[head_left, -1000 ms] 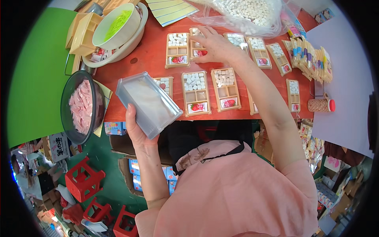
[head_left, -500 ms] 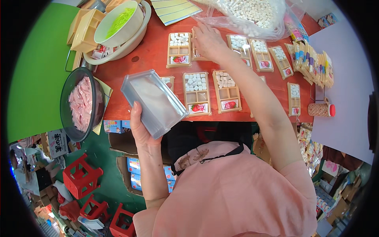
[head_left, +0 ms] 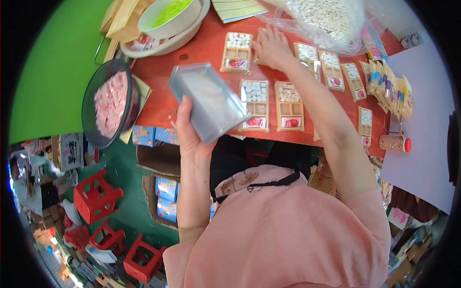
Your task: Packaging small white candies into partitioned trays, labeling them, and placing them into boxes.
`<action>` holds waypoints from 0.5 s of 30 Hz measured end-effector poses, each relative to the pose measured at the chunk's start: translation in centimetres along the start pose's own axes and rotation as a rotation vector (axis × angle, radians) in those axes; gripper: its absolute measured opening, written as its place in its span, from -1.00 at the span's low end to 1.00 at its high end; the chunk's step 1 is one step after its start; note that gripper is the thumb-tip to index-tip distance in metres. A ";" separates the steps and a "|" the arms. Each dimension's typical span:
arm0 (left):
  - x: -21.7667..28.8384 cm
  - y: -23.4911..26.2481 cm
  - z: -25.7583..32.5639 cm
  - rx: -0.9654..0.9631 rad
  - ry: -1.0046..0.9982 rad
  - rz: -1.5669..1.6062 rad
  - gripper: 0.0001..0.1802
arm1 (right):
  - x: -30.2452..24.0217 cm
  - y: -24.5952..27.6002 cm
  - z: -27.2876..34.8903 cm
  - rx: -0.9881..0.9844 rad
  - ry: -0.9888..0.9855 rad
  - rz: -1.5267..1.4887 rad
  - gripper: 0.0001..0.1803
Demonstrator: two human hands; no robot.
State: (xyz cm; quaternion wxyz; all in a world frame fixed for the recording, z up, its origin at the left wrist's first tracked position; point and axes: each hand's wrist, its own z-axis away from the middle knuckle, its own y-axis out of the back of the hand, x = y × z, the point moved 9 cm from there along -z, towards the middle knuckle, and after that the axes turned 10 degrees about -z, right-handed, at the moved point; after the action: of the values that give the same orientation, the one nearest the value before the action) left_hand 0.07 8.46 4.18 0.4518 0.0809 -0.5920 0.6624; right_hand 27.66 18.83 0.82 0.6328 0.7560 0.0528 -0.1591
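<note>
Clear covers were gripped by left hand, ten o'clock; covering of trays was judged underway by right hand, one o'clock, hold undeterminable, even alignment seemingly needed.

Bright, soft light covers the red worktop; beneath its near edge lies deep shade. Whitish sheen veils the clear plastic stack toward the near left corner. Pink packets beside the left edge look blurred. Fisheye curvature bows the near edge; black fills the picture's corners.

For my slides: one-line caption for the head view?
Left hand holding a translucent plastic stack, right hand among compartmented trays on a red table.
</note>
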 end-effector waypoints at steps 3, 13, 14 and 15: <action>0.0 -0.5 -0.4 -0.016 -0.010 0.010 -0.10 | -0.2 2.7 0.3 0.094 0.121 -0.052 -0.41; 0.7 -1.6 1.3 -0.064 -0.063 -0.071 -0.31 | -17.8 8.7 12.7 -0.871 0.070 -1.187 -0.73; 0.5 -1.6 1.4 -0.081 -0.058 -0.079 -0.31 | -17.7 7.9 12.7 -0.919 0.020 -1.345 -0.75; 0.3 -1.6 1.4 -0.098 -0.054 -0.086 -0.30 | -17.6 7.4 12.9 -0.965 -0.031 -1.503 -0.77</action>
State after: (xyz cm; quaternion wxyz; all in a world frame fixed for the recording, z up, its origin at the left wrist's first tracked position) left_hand 0.41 7.21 5.89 0.4670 0.1020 -0.6317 0.6103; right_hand 10.85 6.99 11.28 0.6113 0.1711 0.5869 -0.5025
